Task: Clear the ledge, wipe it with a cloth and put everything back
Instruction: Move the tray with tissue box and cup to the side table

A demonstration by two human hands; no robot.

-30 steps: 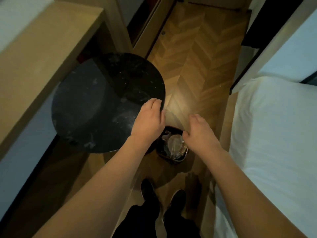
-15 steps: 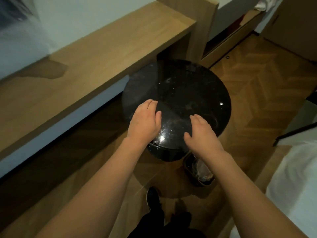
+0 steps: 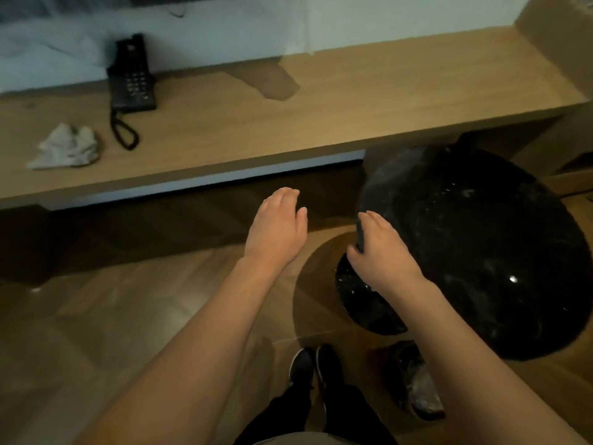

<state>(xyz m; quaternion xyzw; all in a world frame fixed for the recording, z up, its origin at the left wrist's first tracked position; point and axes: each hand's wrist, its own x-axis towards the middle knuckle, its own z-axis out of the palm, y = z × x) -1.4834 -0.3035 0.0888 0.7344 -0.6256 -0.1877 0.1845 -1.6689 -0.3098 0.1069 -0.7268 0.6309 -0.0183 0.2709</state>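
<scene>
Since earlier, both hands left the black round table: left hand hangs relaxed, right hand grips its rim. Blurred cloth and telephone, pointing 12 o'clock, lie on the ledge.

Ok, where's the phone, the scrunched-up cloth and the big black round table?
phone (image 3: 132, 79), head view, on its keypad.
cloth (image 3: 65, 146), head view, middle of the crumpled heap.
black round table (image 3: 475, 239), head view, on its bare speckled top.
</scene>
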